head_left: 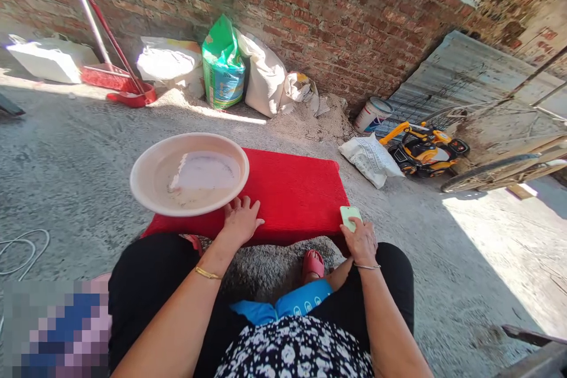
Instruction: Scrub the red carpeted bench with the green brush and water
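Observation:
My left hand (241, 221) lies on the front edge of a red cloth-covered bench (295, 189), fingers spread and holding nothing. Just beyond its fingertips stands a wide pale basin (142, 186) with cloudy water inside, on the left part of the bench. At the bench's right front corner, my right hand (359, 239) grips a pale green phone (349, 217) between thumb and fingers. The phone's far end reaches over the bench corner. The fingers beneath it are partly hidden.
Along the brick wall stand a red broom and dustpan (139, 94), a green sack (224, 68) and a white sack (266, 80). Further right are a bucket (372, 115), a flat white bag (372, 159), a yellow toy excavator (427, 150) and a bicycle wheel (487, 171).

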A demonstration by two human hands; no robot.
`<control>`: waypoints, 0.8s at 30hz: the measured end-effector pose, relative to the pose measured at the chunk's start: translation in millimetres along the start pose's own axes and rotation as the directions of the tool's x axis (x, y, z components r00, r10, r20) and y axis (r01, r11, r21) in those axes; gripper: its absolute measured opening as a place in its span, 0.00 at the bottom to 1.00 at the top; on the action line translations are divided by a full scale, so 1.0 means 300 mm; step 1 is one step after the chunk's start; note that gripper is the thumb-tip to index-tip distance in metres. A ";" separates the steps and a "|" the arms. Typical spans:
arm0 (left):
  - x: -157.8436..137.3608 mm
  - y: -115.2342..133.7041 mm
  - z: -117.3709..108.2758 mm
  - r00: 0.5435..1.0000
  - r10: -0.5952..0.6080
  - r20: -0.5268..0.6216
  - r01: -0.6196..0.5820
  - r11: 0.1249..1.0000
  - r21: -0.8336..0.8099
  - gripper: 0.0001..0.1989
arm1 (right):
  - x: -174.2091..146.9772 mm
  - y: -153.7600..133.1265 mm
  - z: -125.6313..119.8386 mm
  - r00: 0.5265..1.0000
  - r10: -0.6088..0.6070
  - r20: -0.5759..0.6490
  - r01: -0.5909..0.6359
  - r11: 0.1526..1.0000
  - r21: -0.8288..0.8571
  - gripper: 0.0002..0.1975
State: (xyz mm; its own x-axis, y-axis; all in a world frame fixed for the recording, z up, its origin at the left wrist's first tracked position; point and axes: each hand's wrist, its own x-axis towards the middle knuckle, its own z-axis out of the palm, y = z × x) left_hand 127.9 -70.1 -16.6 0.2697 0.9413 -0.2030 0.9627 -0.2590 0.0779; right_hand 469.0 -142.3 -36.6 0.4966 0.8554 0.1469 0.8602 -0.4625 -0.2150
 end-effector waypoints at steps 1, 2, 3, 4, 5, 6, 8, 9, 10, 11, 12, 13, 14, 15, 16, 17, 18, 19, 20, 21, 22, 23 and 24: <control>0.000 -0.001 0.002 1.000 0.001 -0.001 -0.001 1.000 -0.001 0.28 | -0.001 0.004 0.000 1.000 0.004 -0.024 -0.004 1.000 0.011 0.21; 0.000 -0.001 0.003 1.000 0.002 -0.001 -0.002 1.000 -0.001 0.27 | -0.007 -0.005 0.005 0.999 -0.012 -0.036 0.014 0.999 0.046 0.22; 0.000 -0.002 0.003 1.000 0.001 -0.001 -0.001 1.000 0.002 0.27 | -0.016 -0.022 0.013 0.998 -0.046 -0.035 0.049 0.994 0.095 0.22; 0.000 -0.002 0.003 1.000 0.001 -0.001 -0.001 1.000 0.007 0.27 | -0.028 -0.046 0.024 0.995 -0.092 -0.022 0.095 0.984 0.148 0.22; 0.000 -0.003 0.002 1.000 0.000 -0.001 0.000 1.000 0.015 0.28 | -0.040 -0.071 0.034 0.990 -0.144 -0.001 0.141 0.971 0.194 0.22; 0.000 -0.003 0.000 1.000 0.000 0.001 0.000 1.000 0.022 0.28 | -0.049 -0.093 0.043 0.982 -0.186 0.024 0.176 0.958 0.225 0.21; 0.000 -0.002 -0.003 1.000 0.000 0.009 -0.001 1.000 0.031 0.28 | -0.058 -0.112 0.048 0.973 -0.218 0.071 0.197 0.954 0.227 0.20; -0.001 -0.001 -0.004 1.000 0.001 0.011 -0.001 1.000 0.029 0.28 | -0.055 -0.105 0.044 0.975 -0.205 0.087 0.185 0.963 0.199 0.20; -0.001 -0.001 -0.004 1.000 0.001 0.012 -0.001 1.000 0.025 0.28 | -0.049 -0.090 0.036 0.981 -0.171 0.092 0.156 0.976 0.155 0.20; -0.001 0.000 -0.002 1.000 0.001 0.013 -0.001 1.000 0.020 0.28 | -0.038 -0.070 0.026 0.988 -0.125 0.086 0.116 0.988 0.102 0.19; -0.001 0.000 -0.001 1.000 0.001 0.011 -0.001 1.000 0.015 0.28 | -0.026 -0.050 0.015 0.995 -0.079 0.068 0.076 0.996 0.049 0.19; -0.002 0.001 0.001 1.000 0.000 0.007 0.000 1.000 0.009 0.28 | -0.013 -0.034 0.005 0.998 -0.044 0.043 0.043 0.999 0.005 0.19; -0.003 0.001 0.003 1.000 0.000 0.004 0.000 1.000 0.005 0.28 | -0.001 -0.028 -0.002 1.000 -0.025 0.017 0.026 1.000 -0.018 0.19; -0.005 0.001 0.005 1.000 0.000 0.002 0.000 1.000 0.002 0.28 | 0.010 -0.035 -0.004 1.000 -0.030 -0.005 0.030 0.999 -0.018 0.20; -0.007 0.002 0.006 1.000 -0.001 0.002 0.001 1.000 0.000 0.28 | 0.017 -0.058 -0.001 0.998 -0.057 -0.016 0.057 0.998 0.007 0.20; -0.009 0.003 0.007 1.000 -0.003 0.005 0.003 1.000 -0.001 0.28 | 0.021 -0.096 0.007 0.994 -0.104 -0.016 0.104 0.993 0.048 0.20; -0.011 0.003 0.008 1.000 -0.004 0.008 0.004 1.000 -0.002 0.28 | 0.023 -0.148 0.020 0.987 -0.160 -0.008 0.160 0.982 0.099 0.20; -0.012 0.004 0.008 1.000 -0.005 0.011 0.005 1.000 -0.003 0.28 | 0.022 -0.209 0.037 0.976 -0.218 0.002 0.215 0.965 0.150 0.20; -0.014 0.004 0.008 1.000 -0.006 0.013 0.006 1.000 -0.006 0.29 | 0.021 -0.275 0.055 0.962 -0.272 0.013 0.264 0.945 0.193 0.19; -0.014 0.004 0.008 1.000 -0.005 0.015 0.005 1.000 -0.009 0.29 | 0.020 -0.340 0.073 0.948 -0.316 0.023 0.304 0.927 0.220 0.18; -0.015 0.004 0.007 1.000 -0.004 0.016 0.004 1.000 -0.013 0.29 | 0.019 -0.397 0.089 0.936 -0.350 0.033 0.334 0.914 0.231 0.18; -0.015 0.004 0.006 1.000 -0.004 0.016 0.005 1.000 -0.018 0.29 | 0.020 -0.442 0.101 0.926 -0.375 0.045 0.356 0.907 0.225 0.17; -0.015 0.004 0.005 1.000 -0.006 0.017 0.006 1.000 -0.022 0.30 | 0.023 -0.472 0.108 0.919 -0.390 0.058 0.371 0.906 0.206 0.16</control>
State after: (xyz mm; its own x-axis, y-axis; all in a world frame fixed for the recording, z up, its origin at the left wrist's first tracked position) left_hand 128.0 -74.8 -17.1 0.2644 0.9390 -0.2200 0.9637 -0.2485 0.0977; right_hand 347.0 -63.3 -36.5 0.1143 0.9801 0.1625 0.9394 -0.0534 -0.3387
